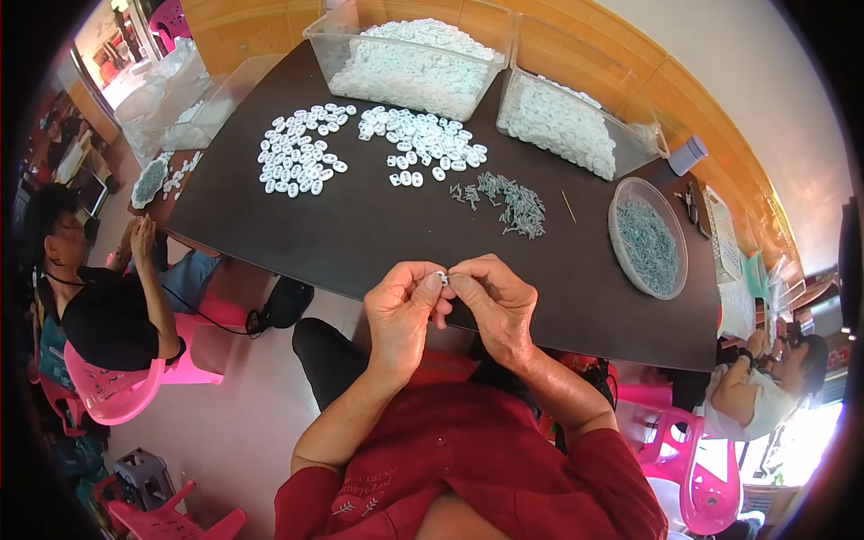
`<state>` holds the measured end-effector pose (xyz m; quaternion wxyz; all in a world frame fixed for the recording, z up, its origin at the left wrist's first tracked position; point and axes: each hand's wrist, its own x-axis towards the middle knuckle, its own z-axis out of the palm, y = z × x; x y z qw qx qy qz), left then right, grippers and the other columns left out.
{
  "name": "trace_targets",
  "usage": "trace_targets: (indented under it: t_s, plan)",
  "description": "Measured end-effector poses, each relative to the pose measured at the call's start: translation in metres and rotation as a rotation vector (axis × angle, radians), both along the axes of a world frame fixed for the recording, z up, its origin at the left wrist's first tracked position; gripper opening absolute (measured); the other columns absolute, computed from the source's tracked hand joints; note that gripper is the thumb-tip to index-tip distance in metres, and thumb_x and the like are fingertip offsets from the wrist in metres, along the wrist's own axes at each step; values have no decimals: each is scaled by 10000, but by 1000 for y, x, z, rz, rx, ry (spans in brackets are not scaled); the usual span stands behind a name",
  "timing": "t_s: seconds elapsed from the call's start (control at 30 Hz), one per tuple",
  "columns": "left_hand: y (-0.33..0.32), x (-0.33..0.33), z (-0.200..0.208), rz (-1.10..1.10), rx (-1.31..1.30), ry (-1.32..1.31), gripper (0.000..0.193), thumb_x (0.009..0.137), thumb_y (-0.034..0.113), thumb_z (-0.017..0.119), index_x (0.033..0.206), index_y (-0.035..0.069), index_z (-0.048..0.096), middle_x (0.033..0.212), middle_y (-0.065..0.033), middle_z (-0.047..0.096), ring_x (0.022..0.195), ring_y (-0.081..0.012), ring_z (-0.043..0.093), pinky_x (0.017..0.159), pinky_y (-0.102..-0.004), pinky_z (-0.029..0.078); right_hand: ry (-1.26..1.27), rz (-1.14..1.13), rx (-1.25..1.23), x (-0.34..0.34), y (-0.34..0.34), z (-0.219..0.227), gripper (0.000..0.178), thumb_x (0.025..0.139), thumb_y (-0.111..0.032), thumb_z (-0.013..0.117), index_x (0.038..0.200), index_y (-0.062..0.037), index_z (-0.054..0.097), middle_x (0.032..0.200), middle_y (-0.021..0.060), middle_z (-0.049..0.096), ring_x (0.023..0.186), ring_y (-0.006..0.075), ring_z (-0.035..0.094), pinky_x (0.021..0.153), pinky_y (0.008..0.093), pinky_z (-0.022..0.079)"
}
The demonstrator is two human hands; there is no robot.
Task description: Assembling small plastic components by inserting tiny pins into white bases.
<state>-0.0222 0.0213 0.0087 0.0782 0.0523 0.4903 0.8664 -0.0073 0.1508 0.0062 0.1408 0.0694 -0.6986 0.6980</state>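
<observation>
My left hand (400,310) and my right hand (495,304) meet just off the table's near edge, fingers pinched together. Between their fingertips is a small white plastic piece (443,278), mostly covered by the thumbs. Whether a grey pin is also in my right fingers is too small to make out. Beyond the hands lie small grey-blue pins (522,210) in a loose heap. Farther off are two groups of white oval plastic pieces with dark holes, a left group (301,153) and a middle group (432,139).
Two clear bins, a left bin (409,101) and a right bin (643,135), hold white pieces at the back. A round tub (617,236) of pins stands right, near a thin stick (569,206) and pliers (691,205). Co-workers sit left (112,306) and right (742,396).
</observation>
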Motion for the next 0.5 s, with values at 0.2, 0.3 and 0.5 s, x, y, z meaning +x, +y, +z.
trace_targets:
  t_s: [0.2,0.3,0.5]
  plan:
    - [4,6,-2,79,-66,42,75,924,48,538,941,-5,589,775,-19,589,626,-50,511,507,-176,412,20,-37,90,0,0,2,71,837,35,597,888,-6,624,838,61,585,715,96,564,620,239,471]
    - [6,7,-4,91,-48,49,68,925,41,534,932,0,587,766,-11,579,628,-46,501,503,-167,395,52,-2,175,0,1,3,89,856,68,557,913,20,606,864,53,583,748,80,548,644,216,446]
    - [9,10,-10,147,-132,106,98,919,61,549,950,-21,593,768,-29,598,624,-63,528,520,-185,431,165,-81,297,-5,-2,0,72,802,41,605,817,-27,624,746,27,586,637,111,491,539,253,401]
